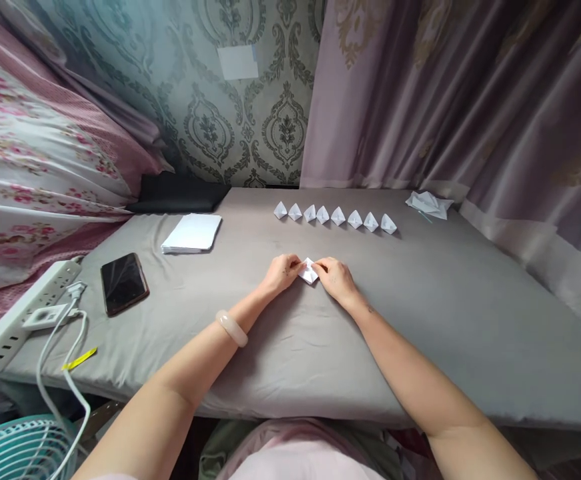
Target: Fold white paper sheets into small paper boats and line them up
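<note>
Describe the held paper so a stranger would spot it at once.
Find the grey-covered table, eight folded papers lined toward its back. In front of that row is a ninth folded paper, the only one held, by left grip and right grip.

Small white folded paper (309, 273), roughly diamond-shaped, between left fingers (294, 262) and right fingers (323, 264).
</note>
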A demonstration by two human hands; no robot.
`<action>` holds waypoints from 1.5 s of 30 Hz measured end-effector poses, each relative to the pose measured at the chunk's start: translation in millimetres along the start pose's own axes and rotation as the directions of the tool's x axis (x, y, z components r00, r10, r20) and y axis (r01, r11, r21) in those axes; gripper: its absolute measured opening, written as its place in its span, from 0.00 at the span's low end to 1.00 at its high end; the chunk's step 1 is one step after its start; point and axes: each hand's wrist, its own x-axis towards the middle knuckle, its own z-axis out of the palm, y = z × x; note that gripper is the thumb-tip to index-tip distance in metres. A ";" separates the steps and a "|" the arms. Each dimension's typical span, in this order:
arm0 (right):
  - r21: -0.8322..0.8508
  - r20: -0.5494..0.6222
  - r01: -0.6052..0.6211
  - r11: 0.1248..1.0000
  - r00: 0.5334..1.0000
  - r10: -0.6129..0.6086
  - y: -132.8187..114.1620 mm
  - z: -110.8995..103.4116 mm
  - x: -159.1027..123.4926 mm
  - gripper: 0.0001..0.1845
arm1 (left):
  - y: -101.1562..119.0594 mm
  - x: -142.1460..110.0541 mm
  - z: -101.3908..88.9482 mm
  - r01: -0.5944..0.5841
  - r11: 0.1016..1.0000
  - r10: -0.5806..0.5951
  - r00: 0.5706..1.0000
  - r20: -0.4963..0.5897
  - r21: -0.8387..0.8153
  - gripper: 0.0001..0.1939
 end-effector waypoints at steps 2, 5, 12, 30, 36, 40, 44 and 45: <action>-0.058 -0.015 0.046 0.997 0.999 -0.047 1.6 1.0 -1.7 0.09 | -0.9 -3.4 3.8 -0.019 0.997 0.021 0.999 -0.042 0.069 0.09; -0.103 -0.014 0.113 0.988 0.993 -0.115 3.8 2.6 -4.0 0.12 | -1.1 -9.2 7.1 -0.108 0.975 0.123 0.990 -0.069 0.194 0.09; -0.319 0.230 0.382 0.867 0.919 -0.320 -0.3 -0.8 -11.3 0.25 | -0.2 -14.1 -1.2 -0.446 0.738 0.405 0.893 0.196 0.507 0.15; -0.397 0.361 0.414 0.819 0.891 -0.275 -7.5 -22.6 -25.7 0.23 | 4.9 -34.9 -10.6 -0.447 0.701 0.374 0.894 0.247 0.556 0.17; -0.332 0.270 0.360 0.872 0.922 -0.277 -4.8 -21.2 -23.1 0.18 | 1.6 -30.2 -5.7 -0.408 0.757 0.378 0.911 0.168 0.511 0.18; -0.276 0.223 0.324 0.905 0.937 -0.267 -0.2 -20.2 -21.1 0.14 | 1.5 -31.5 -5.9 -0.324 0.811 0.316 0.943 0.101 0.488 0.17; -0.221 0.194 0.300 0.928 0.946 -0.260 5.0 -19.5 -16.2 0.10 | -4.0 -30.1 -4.4 -0.243 0.896 0.256 0.966 0.015 0.371 0.13; -0.208 0.189 0.296 0.932 0.947 -0.259 6.2 -19.6 -14.8 0.10 | -5.4 -29.2 -4.1 -0.227 0.916 0.241 0.970 -0.001 0.331 0.12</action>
